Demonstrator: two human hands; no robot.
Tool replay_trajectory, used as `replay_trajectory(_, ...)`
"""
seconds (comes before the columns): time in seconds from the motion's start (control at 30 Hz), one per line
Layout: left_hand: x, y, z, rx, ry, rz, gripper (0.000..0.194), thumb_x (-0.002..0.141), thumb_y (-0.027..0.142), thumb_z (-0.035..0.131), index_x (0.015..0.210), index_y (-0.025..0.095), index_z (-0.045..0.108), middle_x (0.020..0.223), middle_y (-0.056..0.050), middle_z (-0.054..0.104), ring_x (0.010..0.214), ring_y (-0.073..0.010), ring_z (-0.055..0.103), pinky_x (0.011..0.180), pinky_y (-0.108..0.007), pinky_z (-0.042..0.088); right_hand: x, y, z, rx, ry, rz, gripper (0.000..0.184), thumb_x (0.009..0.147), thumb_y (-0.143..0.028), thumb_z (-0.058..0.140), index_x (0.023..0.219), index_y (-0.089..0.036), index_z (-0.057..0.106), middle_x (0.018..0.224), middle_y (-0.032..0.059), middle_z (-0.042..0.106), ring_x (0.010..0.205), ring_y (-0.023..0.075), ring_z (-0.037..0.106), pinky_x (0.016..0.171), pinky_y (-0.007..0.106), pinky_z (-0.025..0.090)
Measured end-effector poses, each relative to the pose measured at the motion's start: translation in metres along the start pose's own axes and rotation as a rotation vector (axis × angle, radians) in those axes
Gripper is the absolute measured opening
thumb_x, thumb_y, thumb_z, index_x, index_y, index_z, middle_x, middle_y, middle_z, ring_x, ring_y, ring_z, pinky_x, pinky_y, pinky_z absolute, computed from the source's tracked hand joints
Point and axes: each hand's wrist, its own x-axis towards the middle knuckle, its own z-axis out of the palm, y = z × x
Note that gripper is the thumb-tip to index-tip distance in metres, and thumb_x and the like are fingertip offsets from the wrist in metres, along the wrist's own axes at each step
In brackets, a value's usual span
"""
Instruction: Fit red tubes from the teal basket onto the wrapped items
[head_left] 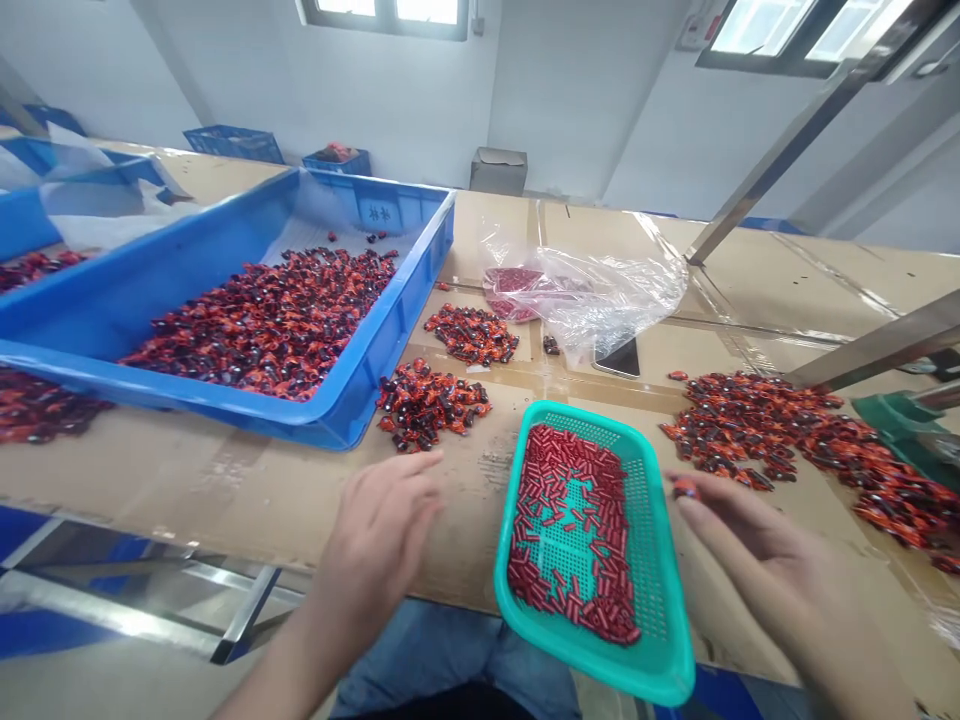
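Note:
Between thumb and fingers of my right hand (757, 545) is a small red-and-black plastic piece (685, 489), pinched just beyond the right rim of a green plastic basket (656, 560). Many short dark-red tubes (574, 460) lie in that basket, and its mesh floor shows in the middle. My left hand (386, 525) hovers over the table left of the basket, fingers stretched forward, with nothing visible in it. Past its fingertips lies a pile of red-and-black pieces (431, 405). A larger pile of similar pieces (750, 415) spreads beyond my right hand.
A large blue tray (360, 375) of red-and-black pieces stands at left. Behind the basket are another small pile (472, 335), a clear plastic bag (600, 285) with red bits, and a phone (619, 355). Metal bars (795, 140) and a green machine base (904, 430) stand right.

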Motion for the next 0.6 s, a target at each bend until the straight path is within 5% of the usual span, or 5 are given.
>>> replay_trajectory(0.13, -0.013, -0.046, 0.011, 0.118, -0.079, -0.006, 0.011, 0.106, 0.019, 0.050, 0.111, 0.019, 0.061, 0.110, -0.010, 0.076, 0.101, -0.0272, 0.073, 0.086, -0.041, 0.056, 0.031, 0.060, -0.008, -0.298, 0.136, -0.003, 0.060, 0.083, -0.079, 0.054, 0.078, -0.022, 0.072, 0.070, 0.0162, 0.070, 0.065, 0.0352, 0.064, 0.064, 0.054, 0.052)
replay_trajectory(0.23, -0.015, -0.056, 0.022, 0.151, -0.092, 0.011, 0.016, 0.106, 0.017, 0.048, 0.109, 0.018, 0.064, 0.106, -0.010, 0.075, 0.096, -0.0282, 0.073, 0.082, -0.041, 0.056, 0.035, 0.067, -0.003, -0.375, 0.194, -0.063, 0.068, 0.087, -0.083, 0.045, 0.083, -0.020, 0.072, 0.077, 0.0219, 0.070, 0.074, 0.0405, 0.064, 0.070, 0.061, 0.050)
replay_trajectory(0.37, -0.015, -0.051, 0.030, 0.158, -0.033, -0.010, 0.021, 0.106, 0.017, 0.048, 0.118, 0.014, 0.065, 0.107, -0.015, 0.071, 0.098, -0.0330, 0.070, 0.086, -0.048, 0.055, 0.014, 0.022, 0.009, -0.359, 0.191, -0.260, 0.055, 0.103, -0.064, 0.041, 0.108, -0.019, 0.071, 0.103, 0.0192, 0.073, 0.099, 0.0362, 0.067, 0.088, 0.056, 0.053)
replay_trajectory(0.47, -0.013, -0.037, 0.025, 0.096, -0.001, -0.017, 0.026, 0.107, 0.018, 0.046, 0.128, 0.013, 0.060, 0.111, -0.015, 0.065, 0.101, -0.0284, 0.069, 0.088, -0.042, 0.057, -0.004, -0.029, 0.025, -0.233, -0.151, -0.496, 0.024, 0.109, -0.035, 0.048, 0.116, -0.025, 0.069, 0.109, 0.0080, 0.074, 0.103, 0.0225, 0.069, 0.090, 0.037, 0.058)
replay_trajectory(0.6, -0.008, -0.005, 0.009, -0.155, 0.013, -0.057, 0.024, 0.107, 0.018, 0.050, 0.128, 0.020, 0.060, 0.115, -0.009, 0.061, 0.107, -0.0192, 0.068, 0.093, -0.029, 0.058, -0.011, -0.071, 0.054, -0.309, -0.466, -0.636, 0.022, 0.096, -0.007, 0.065, 0.113, -0.019, 0.068, 0.104, 0.0053, 0.073, 0.094, 0.0205, 0.069, 0.080, 0.030, 0.060)
